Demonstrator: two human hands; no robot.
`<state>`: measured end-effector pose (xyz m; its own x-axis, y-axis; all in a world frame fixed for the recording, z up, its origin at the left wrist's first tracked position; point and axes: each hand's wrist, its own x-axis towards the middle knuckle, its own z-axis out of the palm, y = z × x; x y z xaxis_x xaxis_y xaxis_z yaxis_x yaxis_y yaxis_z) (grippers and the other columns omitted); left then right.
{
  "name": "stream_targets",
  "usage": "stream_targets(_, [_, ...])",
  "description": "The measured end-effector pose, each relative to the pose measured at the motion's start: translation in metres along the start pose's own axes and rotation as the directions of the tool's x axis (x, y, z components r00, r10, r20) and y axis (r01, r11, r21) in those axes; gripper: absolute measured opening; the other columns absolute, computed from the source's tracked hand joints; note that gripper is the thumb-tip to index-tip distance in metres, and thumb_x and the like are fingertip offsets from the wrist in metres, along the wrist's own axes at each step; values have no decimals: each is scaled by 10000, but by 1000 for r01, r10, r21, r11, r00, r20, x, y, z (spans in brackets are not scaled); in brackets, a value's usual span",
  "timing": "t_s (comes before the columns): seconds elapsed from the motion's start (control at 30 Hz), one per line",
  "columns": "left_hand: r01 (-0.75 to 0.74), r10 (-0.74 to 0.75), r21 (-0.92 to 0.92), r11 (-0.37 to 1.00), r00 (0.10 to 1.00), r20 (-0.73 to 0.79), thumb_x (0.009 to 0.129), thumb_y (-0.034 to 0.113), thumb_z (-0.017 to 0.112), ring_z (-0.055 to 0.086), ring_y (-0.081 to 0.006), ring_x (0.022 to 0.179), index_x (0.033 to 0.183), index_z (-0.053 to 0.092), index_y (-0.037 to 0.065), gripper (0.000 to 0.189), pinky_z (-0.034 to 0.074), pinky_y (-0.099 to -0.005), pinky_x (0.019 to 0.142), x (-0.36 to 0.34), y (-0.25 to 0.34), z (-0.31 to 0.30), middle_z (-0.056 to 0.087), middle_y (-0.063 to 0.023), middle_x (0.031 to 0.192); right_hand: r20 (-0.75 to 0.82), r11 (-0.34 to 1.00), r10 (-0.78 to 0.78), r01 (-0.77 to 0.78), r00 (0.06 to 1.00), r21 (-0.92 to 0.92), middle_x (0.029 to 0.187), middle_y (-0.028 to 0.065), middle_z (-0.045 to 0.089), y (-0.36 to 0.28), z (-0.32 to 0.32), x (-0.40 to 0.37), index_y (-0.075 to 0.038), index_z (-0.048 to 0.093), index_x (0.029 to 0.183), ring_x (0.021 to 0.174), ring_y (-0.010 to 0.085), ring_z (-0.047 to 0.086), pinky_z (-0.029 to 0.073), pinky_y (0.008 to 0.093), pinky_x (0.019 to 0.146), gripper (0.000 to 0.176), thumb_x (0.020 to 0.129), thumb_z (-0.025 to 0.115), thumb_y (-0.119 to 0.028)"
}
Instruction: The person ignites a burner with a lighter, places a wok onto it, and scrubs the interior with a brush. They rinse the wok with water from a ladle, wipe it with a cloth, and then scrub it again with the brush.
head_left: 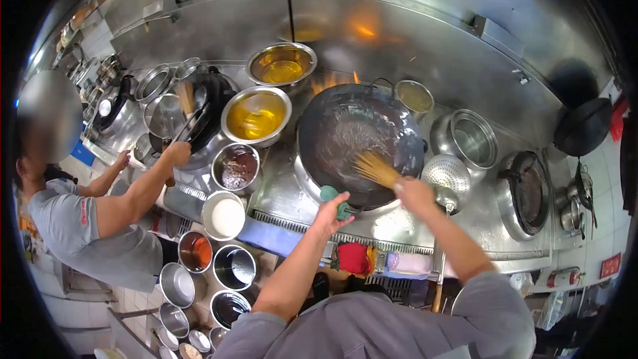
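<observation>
A large dark wok [322,126] sits on the burner before me, with water swirling inside it and flames behind its far rim. My right hand [416,195] is closed around a bamboo wok brush [374,168], whose bristles touch the inside of the wok at its near right. At the near rim my left hand [330,214] grips a green cloth [344,211]; whether the fingers also clasp the rim is hard to make out. Just right of my right hand lie a perforated strainer [446,171] and a metal ladle [446,197].
Two bowls of yellow oil [258,117] [282,70] stand left of the wok. A co-worker [100,219] handles a second wok [216,103] at far left. Several pots [224,216] crowd the lower left. A lidless metal pot [465,138] and another burner [528,193] are at right.
</observation>
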<state>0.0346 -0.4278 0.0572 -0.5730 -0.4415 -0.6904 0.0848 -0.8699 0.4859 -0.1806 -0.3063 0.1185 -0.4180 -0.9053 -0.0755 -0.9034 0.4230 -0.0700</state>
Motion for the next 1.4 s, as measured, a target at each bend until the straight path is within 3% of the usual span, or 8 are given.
stream_targets(0.33, [38, -39, 82, 996, 999, 20, 763, 124, 575, 561, -241, 785, 914, 492, 70, 180, 539, -437, 698, 27, -2, -13, 528, -88, 847, -243, 884, 203, -70, 948, 463, 956, 168, 645, -85, 32, 103, -169, 629, 1026, 896, 390, 607, 489, 470, 780, 280, 784, 578, -300])
stream_targets(0.43, [-11, 13, 92, 996, 1000, -21, 762, 146, 583, 549, -220, 727, 882, 503, 76, 160, 520, -390, 625, 20, -2, -9, 525, -76, 802, 29, 892, 122, -123, 992, 435, 1020, 182, 629, -97, 0, 28, -181, 614, 1136, 952, 364, 595, 475, 424, 833, 380, 785, 616, -325])
stream_targets(0.53, [-28, 32, 142, 989, 999, -26, 737, 172, 614, 522, -203, 658, 874, 509, 92, 191, 495, -382, 577, 22, 0, -11, 502, -49, 775, 51, 946, -65, 45, 997, 320, 1033, 146, 637, -28, 1, -16, -193, 629, 1114, 949, 339, 604, 473, 424, 843, 382, 771, 611, -361])
stream_targets(0.7, [-104, 131, 318, 943, 989, -64, 730, 184, 624, 517, -208, 653, 882, 517, 98, 205, 456, -388, 545, -26, 1, -12, 511, -55, 763, 15, 877, 313, -295, 950, 378, 1037, 163, 631, 76, -47, -51, -178, 636, 1104, 964, 345, 591, 465, 410, 848, 375, 759, 611, -322])
stream_targets(0.8, [-118, 167, 373, 920, 981, -101, 724, 181, 628, 517, -196, 625, 873, 518, 97, 203, 441, -384, 537, -62, 4, -10, 518, -51, 756, -204, 866, 269, -143, 941, 479, 1006, 184, 644, 125, -28, -59, -152, 632, 1112, 961, 338, 607, 466, 383, 853, 391, 748, 650, -293])
stream_targets(0.9, [-178, 254, 457, 871, 961, -110, 719, 186, 633, 527, -192, 628, 904, 515, 81, 244, 439, -384, 530, -78, 17, -8, 535, -55, 774, 31, 662, 392, -306, 919, 685, 1033, 189, 638, 108, -39, -82, -129, 627, 1123, 994, 327, 600, 455, 364, 875, 407, 744, 667, -273])
stream_targets(1.07, [-278, 522, 722, 633, 842, -133, 686, 226, 643, 588, -189, 680, 931, 555, -1, 345, 473, -364, 528, -115, 51, 36, 594, -90, 816, -193, 799, 357, -192, 914, 570, 1018, 187, 644, 70, -38, -115, -159, 621, 1136, 971, 334, 606, 460, 367, 864, 386, 765, 664, -255])
stream_targets(1.4, [-337, 815, 941, 34, 554, 168, 680, 248, 628, 601, -404, 900, 1124, 457, -47, 560, 451, -411, 819, -149, 67, 88, 617, -259, 944, -106, 477, 384, -99, 917, 873, 1139, 173, 603, -58, 20, -108, -161, 479, 1294, 1041, 302, 590, 449, 345, 890, 528, 804, 648, -264])
